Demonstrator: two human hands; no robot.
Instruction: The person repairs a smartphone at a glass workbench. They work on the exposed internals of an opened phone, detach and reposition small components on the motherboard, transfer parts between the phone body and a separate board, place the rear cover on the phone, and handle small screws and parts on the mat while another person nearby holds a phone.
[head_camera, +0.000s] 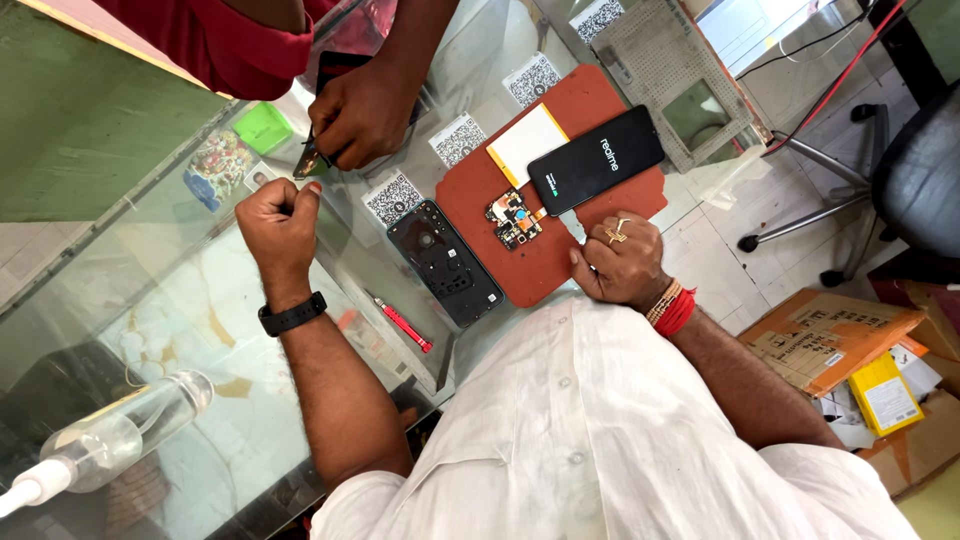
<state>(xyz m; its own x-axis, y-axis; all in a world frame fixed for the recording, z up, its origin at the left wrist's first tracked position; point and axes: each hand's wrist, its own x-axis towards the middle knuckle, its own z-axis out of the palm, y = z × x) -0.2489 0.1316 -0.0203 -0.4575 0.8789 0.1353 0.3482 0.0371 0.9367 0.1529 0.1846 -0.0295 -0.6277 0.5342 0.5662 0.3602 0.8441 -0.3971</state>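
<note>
Here, every place is told from the red mat.

Red mat: it lies flat on the glass worktop, just in front of the person in the white shirt.

Circuit board: a small board with orange and blue parts, it lies on the middle of the red mat.

Black phone: its screen faces up and is lit; it lies across the far edge of the red mat and touches the yellow-framed white panel, which lies on the same mat.

Right hand: it rests on the near right edge of the red mat, the fingers curled in; it seems to pinch a thin pale strip, but I cannot tell this for sure. It wears rings and red threads on the wrist.

Left hand: it is well apart from the red mat, on the left over the glass, closed in a fist; what it holds, I cannot tell. A black watch is on its wrist.

Black back cover: it lies just beside the left edge of the red mat.

Red tool: it lies near the back cover, further from the red mat.

Other person's hand: it is beyond the red mat, on the far left, closed on a small dark tool.
</note>
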